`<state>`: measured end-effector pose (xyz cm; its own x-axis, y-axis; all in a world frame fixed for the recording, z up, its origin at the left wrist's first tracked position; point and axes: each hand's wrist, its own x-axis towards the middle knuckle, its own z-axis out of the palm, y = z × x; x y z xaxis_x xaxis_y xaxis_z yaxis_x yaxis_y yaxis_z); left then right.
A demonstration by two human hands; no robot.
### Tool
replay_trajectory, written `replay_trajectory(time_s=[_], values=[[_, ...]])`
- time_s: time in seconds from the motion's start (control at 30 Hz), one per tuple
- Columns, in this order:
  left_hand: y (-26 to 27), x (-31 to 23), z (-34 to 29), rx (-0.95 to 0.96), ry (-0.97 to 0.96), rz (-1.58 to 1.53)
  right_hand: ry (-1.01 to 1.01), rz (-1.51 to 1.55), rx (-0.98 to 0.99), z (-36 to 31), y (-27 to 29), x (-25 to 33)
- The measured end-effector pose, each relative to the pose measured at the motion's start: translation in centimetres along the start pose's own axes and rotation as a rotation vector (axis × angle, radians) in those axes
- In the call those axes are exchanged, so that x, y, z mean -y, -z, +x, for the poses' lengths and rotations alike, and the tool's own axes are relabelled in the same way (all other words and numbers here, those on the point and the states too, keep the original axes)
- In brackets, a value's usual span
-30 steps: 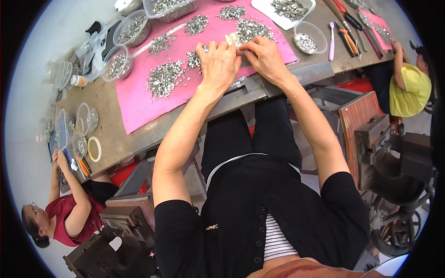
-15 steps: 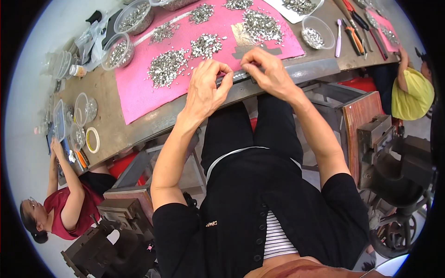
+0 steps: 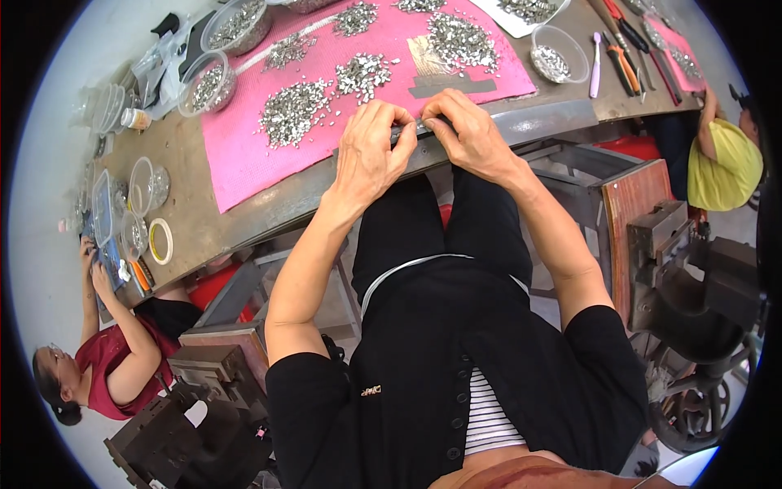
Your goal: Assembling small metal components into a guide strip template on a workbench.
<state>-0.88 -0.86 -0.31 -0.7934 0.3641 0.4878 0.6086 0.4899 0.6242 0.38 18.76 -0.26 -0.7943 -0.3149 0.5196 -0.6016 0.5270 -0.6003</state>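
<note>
My left hand is at the front edge of the workbench, thumb and forefinger pinched together. Close by on its right, my right hand is also closed in a pinch. Their fingertips almost meet over a dark narrow strip along the bench edge; anything held in them is too small to make out. Just beyond lies a pink mat with several heaps of small silvery metal pieces. One heap is near my left hand, another farther back. A grey tape strip sits on the mat beyond my right hand.
Clear plastic tubs of metal pieces stand at the back left and right. Orange-handled pliers and a pink toothbrush lie right. A tape roll lies left. Co-workers sit at left and right, near dark machines.
My fingertips have come closer together, with the right hand lower and nearer my body. The co-worker at left has shifted their hands.
</note>
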Motion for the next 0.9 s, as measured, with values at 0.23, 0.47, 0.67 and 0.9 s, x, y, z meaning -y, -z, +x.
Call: replay_trajectory(time_s=[0.23,0.47,0.67,0.9], values=[[0.0,-0.3,0.1,-0.013,-0.035,0.031,0.070,-0.038,0.020,0.4,0.2,0.0],[-0.2,-0.9,-0.1,-0.044,-0.112,0.172,0.199,-0.335,0.061,0.7,0.6,1.0],[-0.2,-1.3,-0.3,-0.042,-0.114,0.185,0.248,-0.320,0.002,0.6,0.5,1.0],[-0.1,-1.4,-0.2,-0.047,-0.149,0.202,0.199,-0.217,-0.071,0.2,0.2,0.6]])
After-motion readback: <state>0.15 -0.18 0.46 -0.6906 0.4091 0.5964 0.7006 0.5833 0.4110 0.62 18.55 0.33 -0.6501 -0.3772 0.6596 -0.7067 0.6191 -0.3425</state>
